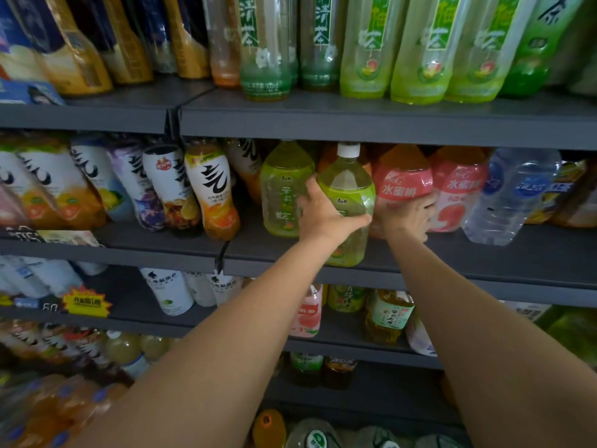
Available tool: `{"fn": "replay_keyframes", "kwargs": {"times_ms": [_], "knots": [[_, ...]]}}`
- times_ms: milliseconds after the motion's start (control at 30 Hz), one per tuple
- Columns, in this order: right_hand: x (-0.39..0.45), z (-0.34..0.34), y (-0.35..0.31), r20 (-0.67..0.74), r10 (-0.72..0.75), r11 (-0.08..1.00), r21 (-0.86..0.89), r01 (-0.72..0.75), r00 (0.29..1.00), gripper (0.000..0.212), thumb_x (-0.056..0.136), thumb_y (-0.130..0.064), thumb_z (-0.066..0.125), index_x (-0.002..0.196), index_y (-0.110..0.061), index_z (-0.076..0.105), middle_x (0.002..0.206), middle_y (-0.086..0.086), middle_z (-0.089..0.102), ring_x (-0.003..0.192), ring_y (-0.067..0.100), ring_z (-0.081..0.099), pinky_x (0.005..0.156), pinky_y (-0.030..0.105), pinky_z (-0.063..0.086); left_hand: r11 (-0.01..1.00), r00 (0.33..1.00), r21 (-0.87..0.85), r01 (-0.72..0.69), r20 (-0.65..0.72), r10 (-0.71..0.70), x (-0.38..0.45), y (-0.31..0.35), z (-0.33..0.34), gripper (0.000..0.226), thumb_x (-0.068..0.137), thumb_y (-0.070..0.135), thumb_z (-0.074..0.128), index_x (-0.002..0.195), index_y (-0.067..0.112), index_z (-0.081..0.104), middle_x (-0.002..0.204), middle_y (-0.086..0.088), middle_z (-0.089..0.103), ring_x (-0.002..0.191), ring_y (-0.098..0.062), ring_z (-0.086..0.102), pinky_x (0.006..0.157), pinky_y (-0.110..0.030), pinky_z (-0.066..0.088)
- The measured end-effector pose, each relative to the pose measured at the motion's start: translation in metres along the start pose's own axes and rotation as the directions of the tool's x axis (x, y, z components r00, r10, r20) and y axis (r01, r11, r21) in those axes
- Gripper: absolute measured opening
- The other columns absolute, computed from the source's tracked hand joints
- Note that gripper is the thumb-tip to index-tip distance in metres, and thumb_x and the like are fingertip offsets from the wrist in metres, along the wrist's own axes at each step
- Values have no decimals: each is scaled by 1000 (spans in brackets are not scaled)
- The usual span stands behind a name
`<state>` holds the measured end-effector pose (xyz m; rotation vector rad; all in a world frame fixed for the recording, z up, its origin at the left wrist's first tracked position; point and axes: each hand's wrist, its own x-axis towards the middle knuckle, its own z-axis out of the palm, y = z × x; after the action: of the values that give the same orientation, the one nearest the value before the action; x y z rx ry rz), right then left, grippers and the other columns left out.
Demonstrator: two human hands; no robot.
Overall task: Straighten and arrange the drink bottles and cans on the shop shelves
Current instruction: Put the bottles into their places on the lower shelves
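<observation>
My left hand [326, 213] grips a green tea bottle [350, 189] with a white cap, standing at the front edge of the second shelf [484, 257]. A second green bottle [284, 189] stands just left of it. My right hand [412, 218] holds the lower part of a pink peach drink bottle [402, 184] right beside the green one. Another pink peach bottle [458, 189] stands to its right.
White-labelled drink bottles [210, 189] fill the shelf's left half, and a clear water bottle [510, 198] leans at the right. Tall green bottles [420, 46] line the top shelf. Lower shelves hold more bottles [387, 315] and a yellow price tag [85, 302].
</observation>
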<state>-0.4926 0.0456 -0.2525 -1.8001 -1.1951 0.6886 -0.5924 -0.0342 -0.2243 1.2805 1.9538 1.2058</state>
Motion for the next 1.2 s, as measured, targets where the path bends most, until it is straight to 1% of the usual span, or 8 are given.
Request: {"fn": "replay_keyframes", "kwargs": {"times_ms": [133,300,500,667,800,967,1133,1200], "knots": [[-4,-2,4,-36,-49,997,58,51,998,93,73,-35,75,139,-4,19,140,16,32,130,37,36,103,47,36,1000,1000,-9,-3,-2,3,0,0,0,109,66,34,82,144,25,7,148,-7,24,131,-30,38,102,-39,38],[-24,-18,19,-118,-48,998,40,53,992,91,70,-41,75,135,-3,24,135,16,34,124,38,40,97,49,39,1000,1000,-15,0,9,0,1,0,0,109,66,32,82,144,24,7,149,-9,23,131,-31,38,103,-38,37],[-15,-51,38,-222,31,996,92,-11,975,95,67,-36,79,137,-4,24,134,17,35,125,40,40,104,50,36,999,999,-35,32,35,-31,-3,5,-3,111,67,27,83,146,24,4,150,-10,20,133,-32,35,105,-41,35],[6,-62,39,-122,45,992,122,-30,991,109,68,-29,81,145,-6,8,144,17,26,135,35,30,113,47,27,998,999,-45,38,30,-37,-2,5,-1,111,67,26,83,146,23,4,150,-10,21,134,-31,34,105,-40,35],[8,-64,39,-88,40,991,132,-28,995,114,69,-27,81,147,-4,1,150,16,19,140,33,21,116,42,22,999,999,-20,49,-11,-49,-4,8,4,110,67,28,82,145,22,5,150,-10,20,132,-33,35,104,-41,35],[-1,-67,38,-61,29,994,105,-23,998,101,66,-26,83,140,-5,18,143,17,29,132,36,34,108,42,30,998,997,-7,64,-41,-64,-6,12,8,107,67,27,82,145,22,8,149,-10,21,130,-35,39,102,-41,37],[-8,-48,27,123,-58,997,59,51,991,97,66,-27,84,137,-3,22,141,17,36,130,34,39,104,39,35,999,998,9,53,-39,-53,-7,12,7,108,67,30,82,145,21,8,148,-10,23,130,-34,39,102,-41,37],[-4,-38,21,154,-78,996,65,68,985,92,69,-26,82,135,-1,24,139,18,38,129,34,40,102,38,36,999,998,19,49,-32,-48,-6,10,7,108,67,33,82,145,22,7,148,-10,23,130,-35,39,103,-42,37]]}}
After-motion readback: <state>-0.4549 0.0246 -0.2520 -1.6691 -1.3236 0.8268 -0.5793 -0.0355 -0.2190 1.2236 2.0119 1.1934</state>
